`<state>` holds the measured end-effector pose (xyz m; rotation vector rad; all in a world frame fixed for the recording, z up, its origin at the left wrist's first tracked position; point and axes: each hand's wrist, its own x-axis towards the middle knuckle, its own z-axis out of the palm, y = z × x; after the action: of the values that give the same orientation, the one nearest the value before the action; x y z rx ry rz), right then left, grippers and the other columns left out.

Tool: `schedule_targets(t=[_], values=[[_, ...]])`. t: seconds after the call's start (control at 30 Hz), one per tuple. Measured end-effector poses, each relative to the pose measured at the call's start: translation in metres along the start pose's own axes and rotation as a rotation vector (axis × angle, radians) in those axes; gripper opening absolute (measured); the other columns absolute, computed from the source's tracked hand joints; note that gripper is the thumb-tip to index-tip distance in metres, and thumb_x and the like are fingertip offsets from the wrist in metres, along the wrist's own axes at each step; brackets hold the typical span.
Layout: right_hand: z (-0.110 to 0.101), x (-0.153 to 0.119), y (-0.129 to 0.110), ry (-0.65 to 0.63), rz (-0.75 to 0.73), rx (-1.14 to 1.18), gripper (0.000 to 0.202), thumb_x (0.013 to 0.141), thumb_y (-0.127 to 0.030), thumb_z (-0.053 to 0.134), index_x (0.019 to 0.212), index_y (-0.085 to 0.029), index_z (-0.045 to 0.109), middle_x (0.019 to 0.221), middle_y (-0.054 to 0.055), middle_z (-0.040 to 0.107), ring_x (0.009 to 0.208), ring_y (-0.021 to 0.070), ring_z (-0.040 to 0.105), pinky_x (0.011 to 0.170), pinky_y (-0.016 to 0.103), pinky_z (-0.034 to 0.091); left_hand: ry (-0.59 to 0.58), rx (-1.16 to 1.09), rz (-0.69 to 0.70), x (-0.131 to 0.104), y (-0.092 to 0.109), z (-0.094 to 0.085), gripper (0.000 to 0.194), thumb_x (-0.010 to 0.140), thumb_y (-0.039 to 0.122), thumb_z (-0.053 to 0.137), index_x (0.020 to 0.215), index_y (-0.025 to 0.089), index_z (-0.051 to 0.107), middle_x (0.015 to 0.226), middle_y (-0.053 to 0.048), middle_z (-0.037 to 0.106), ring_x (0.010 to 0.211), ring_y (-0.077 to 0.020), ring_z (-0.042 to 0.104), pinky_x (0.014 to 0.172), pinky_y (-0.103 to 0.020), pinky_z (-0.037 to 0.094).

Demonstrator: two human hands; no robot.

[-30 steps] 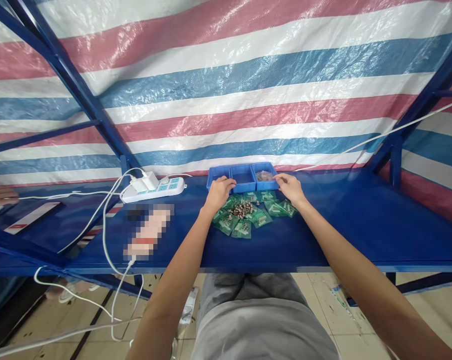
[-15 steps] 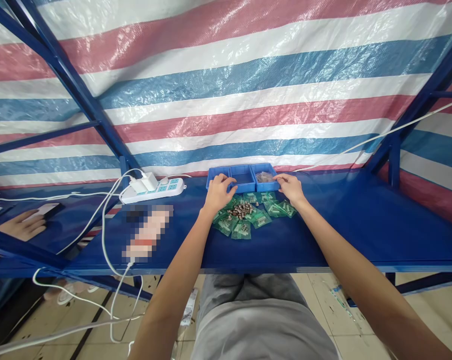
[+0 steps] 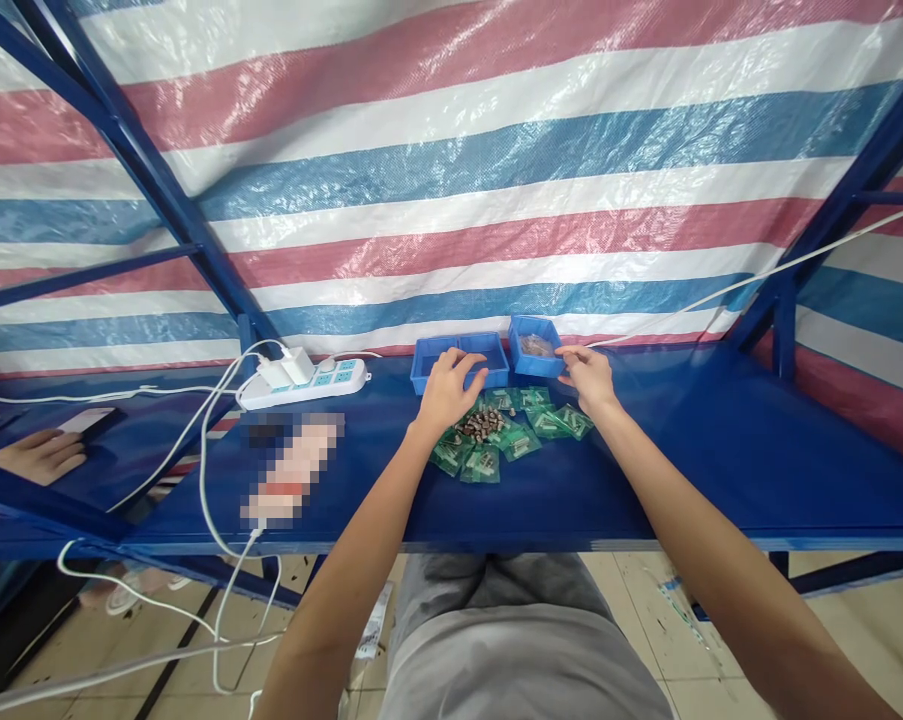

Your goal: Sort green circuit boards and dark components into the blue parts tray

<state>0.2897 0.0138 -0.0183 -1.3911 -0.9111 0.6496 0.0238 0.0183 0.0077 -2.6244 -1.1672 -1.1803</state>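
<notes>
In the head view, my only feed, I take the pile of small metal parts (image 3: 481, 425) as the clock's centre. The single blue bin (image 3: 539, 367) sits between one and two o'clock, turned askew, its near side a little apart from the joined pair of blue bins (image 3: 500, 377) at eleven; I can't tell whether its base is fully down on the table (image 3: 691, 450). A clear bag (image 3: 536, 345) lies inside it.

The right hand (image 3: 589, 378), between two and three o'clock, has its fingertips at the bin's right edge; I cannot tell whether they clamp the wall or merely touch it. The left hand (image 3: 451, 388), toward half past ten, has thumb and forefinger spread apart, holding nothing I can see; contact with the pair is hidden from me.

I judge the bin to be light, stiff plastic, smooth enough to skid when nudged and hard to break. I'd hold it by opposite side walls, just below the rim, to keep it level. The green packets (image 3: 481, 463) ringing the pile look soft and slippery; I'd pinch a corner. The metal parts look hard, heavy for their size and apt to roll.
</notes>
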Motion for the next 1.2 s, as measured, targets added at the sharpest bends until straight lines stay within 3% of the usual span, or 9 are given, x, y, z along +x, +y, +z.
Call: schedule_targets(t=[0.2, 0.37, 0.47, 0.57, 0.73, 0.87, 0.97, 1.1, 1.2], values=[[0.008, -0.020, -0.026, 0.007, -0.173, 0.099, 0.036, 0.081, -0.046, 0.058, 0.099, -0.020, 0.076, 0.088, 0.005, 0.069, 0.081, 0.0199, 0.062, 0.070, 0.035, 0.061, -0.034, -0.474, -0.182, 0.003, 0.019, -0.001, 0.056, 0.103, 0.055, 0.040, 0.154, 0.032, 0.038, 0.143, -0.011, 0.055, 0.108, -0.0242, 0.066, 0.093, -0.038, 0.055], [0.021, -0.058, -0.046, -0.096, -0.440, -0.043, 0.033, 0.090, -0.044, 0.053, 0.103, -0.021, 0.073, 0.101, 0.008, 0.074, 0.093, 0.0250, 0.069, 0.087, 0.041, 0.057, 0.037, -0.760, -0.340, 0.008, 0.021, -0.001, 0.073, 0.099, 0.060, 0.049, 0.161, 0.035, 0.021, 0.131, -0.010, 0.062, 0.095, -0.0218, 0.069, 0.078, -0.033, 0.060], [0.029, -0.071, -0.047, -0.104, -0.455, 0.011, 0.050, 0.087, -0.045, 0.061, 0.132, -0.022, 0.055, 0.114, 0.011, 0.072, 0.107, 0.0271, 0.069, 0.091, 0.042, 0.057, 0.049, -0.755, -0.347, 0.010, 0.014, -0.006, 0.075, 0.094, 0.059, 0.058, 0.159, 0.033, 0.030, 0.126, -0.010, 0.064, 0.096, -0.0222, 0.066, 0.069, -0.028, 0.058], [0.032, -0.068, -0.044, -0.175, -0.322, 0.094, 0.063, 0.086, -0.049, 0.063, 0.140, -0.025, 0.042, 0.119, 0.011, 0.069, 0.109, 0.0258, 0.068, 0.086, 0.041, 0.060, 0.009, -0.714, -0.292, 0.012, 0.011, -0.010, 0.065, 0.098, 0.056, 0.053, 0.156, 0.031, 0.038, 0.122, -0.010, 0.066, 0.095, -0.0219, 0.066, 0.069, -0.029, 0.058], [0.029, -0.060, -0.044, -0.371, -0.125, 0.120, 0.052, 0.087, -0.052, 0.059, 0.131, -0.025, 0.054, 0.113, 0.010, 0.070, 0.098, 0.0267, 0.070, 0.069, 0.040, 0.064, -0.036, -0.573, -0.122, 0.011, 0.018, -0.011, 0.052, 0.099, 0.049, 0.054, 0.146, 0.028, 0.050, 0.146, -0.009, 0.055, 0.122, -0.0271, 0.060, 0.086, -0.033, 0.058], [0.027, -0.067, -0.049, -0.196, -0.314, -0.117, 0.057, 0.083, -0.054, 0.064, 0.129, -0.020, 0.058, 0.099, 0.009, 0.070, 0.087, 0.0274, 0.068, 0.077, 0.043, 0.060, -0.111, -0.402, -0.022, 0.005, 0.020, -0.002, 0.058, 0.092, 0.048, 0.067, 0.145, 0.030, 0.052, 0.141, -0.009, 0.058, 0.118, -0.0266, 0.061, 0.088, -0.037, 0.058], [0.027, -0.075, -0.051, -0.125, -0.447, -0.191, 0.057, 0.085, -0.054, 0.062, 0.130, -0.019, 0.055, 0.104, 0.011, 0.070, 0.094, 0.0288, 0.066, 0.087, 0.045, 0.054, 0.054, -0.211, 0.010, 0.001, 0.020, 0.009, 0.046, 0.084, 0.044, 0.077, 0.126, 0.026, 0.068, 0.144, -0.012, 0.050, 0.127, -0.0304, 0.055, 0.099, -0.043, 0.054], [0.027, -0.079, -0.053, -0.087, -0.447, -0.153, 0.050, 0.090, -0.054, 0.056, 0.128, -0.021, 0.051, 0.115, 0.011, 0.068, 0.099, 0.0273, 0.064, 0.089, 0.042, 0.051, 0.206, -0.114, -0.028, -0.002, 0.028, 0.017, 0.026, 0.086, 0.045, 0.075, 0.094, 0.021, 0.077, 0.157, -0.011, 0.028, 0.134, -0.0340, 0.048, 0.097, -0.044, 0.053], [0.026, -0.076, -0.052, -0.078, -0.425, -0.137, 0.048, 0.091, -0.054, 0.054, 0.128, -0.023, 0.048, 0.116, 0.009, 0.068, 0.097, 0.0260, 0.064, 0.087, 0.040, 0.051, 0.247, -0.136, -0.019, -0.001, 0.033, 0.012, 0.029, 0.089, 0.047, 0.070, 0.088, 0.019, 0.076, 0.155, -0.011, 0.032, 0.133, -0.0325, 0.048, 0.096, -0.042, 0.052]])
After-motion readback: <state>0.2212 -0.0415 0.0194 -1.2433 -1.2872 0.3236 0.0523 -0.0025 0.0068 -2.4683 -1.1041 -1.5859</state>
